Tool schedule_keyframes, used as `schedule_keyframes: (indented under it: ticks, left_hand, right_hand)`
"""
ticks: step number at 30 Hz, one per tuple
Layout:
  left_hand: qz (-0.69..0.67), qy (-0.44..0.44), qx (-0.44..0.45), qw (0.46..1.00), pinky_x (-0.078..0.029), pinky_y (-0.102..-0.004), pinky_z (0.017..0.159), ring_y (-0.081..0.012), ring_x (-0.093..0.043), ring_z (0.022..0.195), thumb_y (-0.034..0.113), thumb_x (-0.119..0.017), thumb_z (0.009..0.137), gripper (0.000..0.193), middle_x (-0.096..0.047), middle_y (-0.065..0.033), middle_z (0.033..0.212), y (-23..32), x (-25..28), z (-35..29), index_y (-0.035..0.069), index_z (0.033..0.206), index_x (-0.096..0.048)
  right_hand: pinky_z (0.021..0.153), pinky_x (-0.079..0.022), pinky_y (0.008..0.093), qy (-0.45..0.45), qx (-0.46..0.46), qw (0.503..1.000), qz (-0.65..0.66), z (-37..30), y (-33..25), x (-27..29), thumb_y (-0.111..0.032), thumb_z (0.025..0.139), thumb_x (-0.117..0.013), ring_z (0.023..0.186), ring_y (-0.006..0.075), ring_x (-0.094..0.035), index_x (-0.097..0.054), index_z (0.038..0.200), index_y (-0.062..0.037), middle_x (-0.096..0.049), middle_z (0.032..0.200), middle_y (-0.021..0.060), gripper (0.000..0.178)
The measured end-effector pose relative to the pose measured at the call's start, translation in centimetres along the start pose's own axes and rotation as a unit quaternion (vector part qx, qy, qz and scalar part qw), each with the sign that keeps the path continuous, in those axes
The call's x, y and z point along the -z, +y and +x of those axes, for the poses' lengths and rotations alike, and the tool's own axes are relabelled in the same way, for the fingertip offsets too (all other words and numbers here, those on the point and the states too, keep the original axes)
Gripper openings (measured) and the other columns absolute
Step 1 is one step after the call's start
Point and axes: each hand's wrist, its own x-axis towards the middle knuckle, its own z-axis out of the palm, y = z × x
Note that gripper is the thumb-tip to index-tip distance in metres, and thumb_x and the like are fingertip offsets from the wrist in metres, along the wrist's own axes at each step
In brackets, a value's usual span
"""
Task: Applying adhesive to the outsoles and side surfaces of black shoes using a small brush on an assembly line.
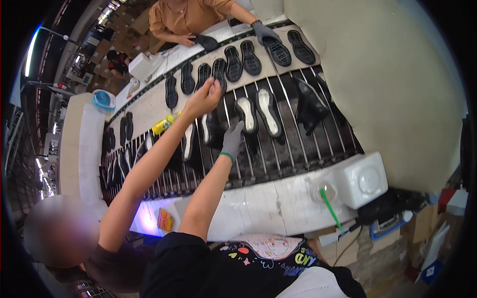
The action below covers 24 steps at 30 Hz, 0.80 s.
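There it was, the left hand in its grey glove, reaching in over the dark conveyor with its metal rods! Its fingertips met the near edge of a black shoe lying with its white underside up; whether it gripped or merely touched, you could not tell. A second upturned shoe lay just to the right, and another just to the left. A green band circled the wrist.

In from the left came a co-worker's bare arm, its hand half curled above the conveyor, in front of the row of black soles on the far beige strip. And across the far side, a person in an orange-brown top had a gloved hand on a sole and the bare one at another sole!

A yellow package lay beyond the co-worker's forearm. On the near white table sat an orange packet to the left and a white container to the right, beside a green stick.
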Motion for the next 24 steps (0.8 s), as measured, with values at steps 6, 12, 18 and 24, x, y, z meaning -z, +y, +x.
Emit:
schedule_keyframes:
  ticks: [6,12,18,24]
  left_hand:
    - [0.137,0.163,-0.05,0.976,-0.048,-0.0272,0.079,-0.0187,-0.065,0.086,0.033,-0.066,0.082,0.044,-0.067,-0.01,0.099,-2.2,-1.6,10.1,-0.001,0.111,-0.061]
    - [-0.089,-0.037,0.094,0.991,-0.052,-0.0296,0.073,-0.0189,-0.065,0.081,0.029,-0.064,0.083,0.041,-0.066,-0.009,0.095,-2.2,0.0,12.4,0.0,0.111,-0.059]
    - [-0.198,-0.136,0.077,0.968,-0.045,-0.0312,0.093,-0.019,-0.059,0.102,0.034,-0.047,0.093,0.039,-0.063,-0.0071,0.114,-0.7,1.1,12.5,0.005,0.117,-0.058]
    - [-0.23,-0.147,0.066,0.96,-0.042,-0.0333,0.098,-0.0206,-0.056,0.11,0.033,-0.049,0.094,0.041,-0.058,-0.006,0.124,-1.9,1.6,13.1,0.008,0.127,-0.052]
  right_hand:
    - [0.088,-0.046,0.0448,-0.049,-0.017,0.998,-0.047,4.7,-3.8,-0.4,-0.031,0.084,-0.057,0.104,0.0399,-0.058,-0.065,0.104,-0.0016,-0.061,0.109,0.0253,0.036]
    - [0.089,-0.046,0.0447,-0.071,-0.013,0.995,-0.076,8.5,-7.1,0.2,-0.03,0.084,-0.056,0.105,0.0396,-0.058,-0.065,0.104,-0.0019,-0.061,0.11,0.0248,0.036]
    - [0.089,-0.046,0.0446,-0.075,-0.012,0.993,-0.091,11.8,-8.2,-0.6,-0.03,0.085,-0.056,0.106,0.0393,-0.058,-0.065,0.105,-0.0022,-0.061,0.111,0.0243,0.035]
    - [0.089,-0.046,0.0445,-0.072,-0.018,0.993,-0.094,13.2,-8.8,-0.9,-0.029,0.085,-0.055,0.106,0.039,-0.058,-0.064,0.106,-0.0024,-0.061,0.112,0.0238,0.035]
